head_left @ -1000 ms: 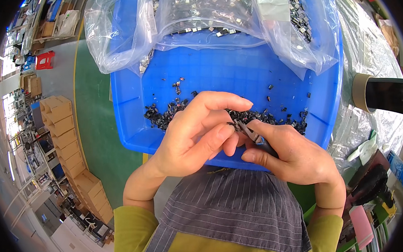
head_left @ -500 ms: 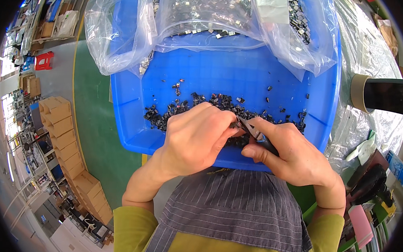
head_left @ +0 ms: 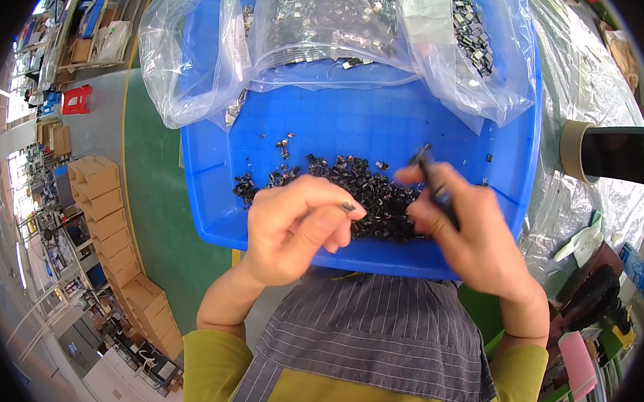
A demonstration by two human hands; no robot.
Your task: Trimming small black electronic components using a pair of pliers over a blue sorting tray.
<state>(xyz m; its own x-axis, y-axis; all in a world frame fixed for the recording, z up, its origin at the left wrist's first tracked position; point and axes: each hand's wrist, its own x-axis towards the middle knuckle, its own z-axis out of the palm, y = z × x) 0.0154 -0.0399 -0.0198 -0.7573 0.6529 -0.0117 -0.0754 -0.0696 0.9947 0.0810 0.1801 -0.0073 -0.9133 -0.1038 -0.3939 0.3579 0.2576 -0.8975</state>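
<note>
left hand (head_left: 298, 229) pinches a tiny dark metal part (head_left: 348, 206) at its fingertips; right hand (head_left: 467, 232) grips slim dark tweezers (head_left: 430, 180) over the heap of small black parts (head_left: 359, 196) for picking.

One blue bin (head_left: 326, 127), three clear plastic bags (head_left: 325, 24), one tape roll (head_left: 570, 150), two hands (head_left: 298, 229).

Both hands raised apart, left hand (head_left: 298, 229) and right hand (head_left: 475, 236) fingers pinched.

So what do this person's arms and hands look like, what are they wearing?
Both hands are bare: the left hand and the right hand wear no gloves, and no rings or watch show. The forearms are bare too, with mustard-yellow sleeves pushed up near the elbows. A grey pinstriped apron covers the yellow top.
</note>
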